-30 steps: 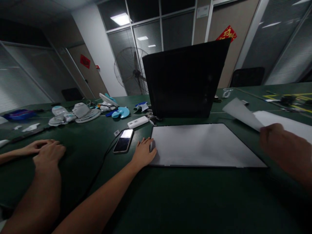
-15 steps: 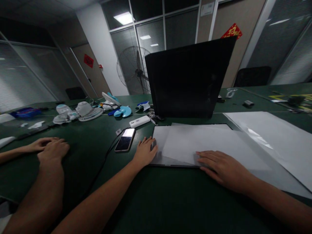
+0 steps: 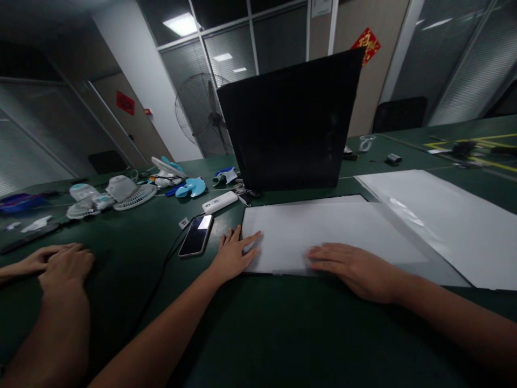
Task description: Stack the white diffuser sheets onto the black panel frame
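Observation:
My left hand (image 3: pixel 233 254) rests at the left edge of a white sheet (image 3: pixel 299 223), its fingers spread and its thumb side over the sheet's corner. Near the sheet's front edge lies my right hand (image 3: pixel 351 268), palm down with fingers stretched out and slightly blurred. The sheet lies over a flat panel whose thin dark edge shows at the back and left. Toward the right, a greyer translucent sheet (image 3: pixel 448 269) sticks out from under or beside it; which, I cannot tell. Behind them a large black panel (image 3: pixel 291 126) stands upright.
A phone (image 3: pixel 196 235) and a white power bank (image 3: pixel 220 202) with a cable lie left of the sheet. White fan parts (image 3: pixel 133 195) and a blue fan blade (image 3: pixel 191 187) sit farther left. Another person's hands (image 3: pixel 67 264) rest there. At right is a large white sheet (image 3: pixel 456 215).
The white sheet has shifted left and now lines up more closely with the dark-edged panel. My left fingers have spread wider. The whole view has swung to the right.

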`<state>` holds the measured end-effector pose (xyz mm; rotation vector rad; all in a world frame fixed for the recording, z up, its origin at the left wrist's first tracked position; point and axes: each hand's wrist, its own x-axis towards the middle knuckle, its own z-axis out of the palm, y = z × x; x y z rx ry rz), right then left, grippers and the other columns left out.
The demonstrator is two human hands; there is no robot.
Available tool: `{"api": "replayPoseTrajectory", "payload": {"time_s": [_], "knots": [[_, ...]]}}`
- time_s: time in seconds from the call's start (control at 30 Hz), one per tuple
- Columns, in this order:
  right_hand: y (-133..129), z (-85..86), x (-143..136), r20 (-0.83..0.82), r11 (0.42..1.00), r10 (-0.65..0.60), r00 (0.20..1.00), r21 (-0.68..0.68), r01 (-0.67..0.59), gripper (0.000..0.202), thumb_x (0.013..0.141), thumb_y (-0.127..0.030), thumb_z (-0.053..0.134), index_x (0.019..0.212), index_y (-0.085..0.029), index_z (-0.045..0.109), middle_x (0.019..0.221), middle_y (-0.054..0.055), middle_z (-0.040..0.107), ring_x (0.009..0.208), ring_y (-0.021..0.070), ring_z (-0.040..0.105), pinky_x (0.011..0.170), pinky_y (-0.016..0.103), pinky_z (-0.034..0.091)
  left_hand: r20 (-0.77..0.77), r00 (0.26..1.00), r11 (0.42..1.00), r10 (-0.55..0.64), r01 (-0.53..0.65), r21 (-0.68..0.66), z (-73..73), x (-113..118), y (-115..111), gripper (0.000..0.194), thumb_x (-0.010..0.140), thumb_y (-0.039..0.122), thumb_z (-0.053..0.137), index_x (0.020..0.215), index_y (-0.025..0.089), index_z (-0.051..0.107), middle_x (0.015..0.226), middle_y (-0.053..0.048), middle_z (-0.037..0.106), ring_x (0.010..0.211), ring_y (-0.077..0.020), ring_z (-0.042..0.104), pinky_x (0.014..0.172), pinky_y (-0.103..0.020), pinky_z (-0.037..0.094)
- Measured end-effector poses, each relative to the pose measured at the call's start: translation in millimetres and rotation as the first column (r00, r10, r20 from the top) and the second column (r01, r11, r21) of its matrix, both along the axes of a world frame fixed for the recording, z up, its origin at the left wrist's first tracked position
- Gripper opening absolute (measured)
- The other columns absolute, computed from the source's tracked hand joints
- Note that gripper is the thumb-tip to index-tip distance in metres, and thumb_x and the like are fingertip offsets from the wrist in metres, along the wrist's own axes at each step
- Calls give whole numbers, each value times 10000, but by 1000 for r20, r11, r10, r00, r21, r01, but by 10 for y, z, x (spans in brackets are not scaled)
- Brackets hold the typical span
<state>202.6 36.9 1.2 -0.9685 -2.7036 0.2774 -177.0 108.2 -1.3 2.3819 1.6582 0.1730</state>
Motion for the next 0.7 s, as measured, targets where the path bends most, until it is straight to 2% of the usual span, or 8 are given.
{"api": "replayPoseTrajectory", "payload": {"time_s": [0.1,0.2,0.27,0.33,0.4,0.43,0.53,0.7], "knots": [[198,-49,348,-25,937,-218,976,275,216,533,983,-160,428,1460,-286,630,1563,48,545,1447,267,492,1223,561,364,-30,999,1000,-25,24,-20,68,31,-44,571,1050,615,389,1575,400,454,1749,-75,201,1598,-446,104,1249,-687,147],[406,-133,937,-5,739,-586,810,406,537,536,1045,-306,356,1510,-138,563,1593,176,484,1503,312,402,1253,571,276,-45,999,1000,-3,3,2,100,70,-70,567,1053,562,414,1586,373,445,1736,-94,244,1593,-436,156,1254,-660,179],[493,-226,1366,13,562,-798,602,378,736,651,1047,-445,322,1565,-81,472,1646,243,368,1553,371,288,1238,619,250,-50,999,1000,19,-17,25,103,82,-72,555,1049,537,435,1573,358,473,1722,-102,281,1584,-431,204,1255,-642,203],[530,-333,1746,66,326,-945,319,260,909,760,1020,-581,267,1584,-104,447,1693,273,235,1568,455,184,1180,734,221,-55,998,999,31,-28,40,103,81,-66,530,1043,492,465,1553,351,507,1709,-98,316,1576,-417,249,1260,-621,220],[535,-423,2040,132,105,-987,89,115,988,843,985,-676,188,1581,-147,462,1699,278,203,1554,509,166,1134,795,191,-59,998,999,36,-34,43,105,72,-59,512,1032,428,496,1538,354,527,1697,-81,346,1573,-394,277,1266,-599,232],[532,-453,2152,158,29,-987,19,61,998,873,969,-702,151,1576,-161,470,1688,282,227,1545,518,185,1128,799,182,-61,997,998,41,-38,43,107,67,-57,512,1025,397,508,1535,357,530,1693,-75,356,1572,-385,285,1267,-592,236],[513,-473,2362,180,-43,-983,-42,0,999,903,941,-718,100,1571,-189,473,1625,291,350,1506,510,284,1117,775,219,-67,996,997,60,-56,53,107,65,-60,526,1011,331,518,1536,354,529,1685,-75,369,1569,-371,300,1269,-580,243],[470,-357,2386,157,-17,-988,-15,-15,1000,856,958,-675,161,1582,-173,462,1556,290,453,1433,501,388,1039,744,348,-53,996,994,70,-65,83,77,64,-57,521,998,293,509,1515,323,560,1657,-86,419,1550,-361,349,1264,-564,267]]}}
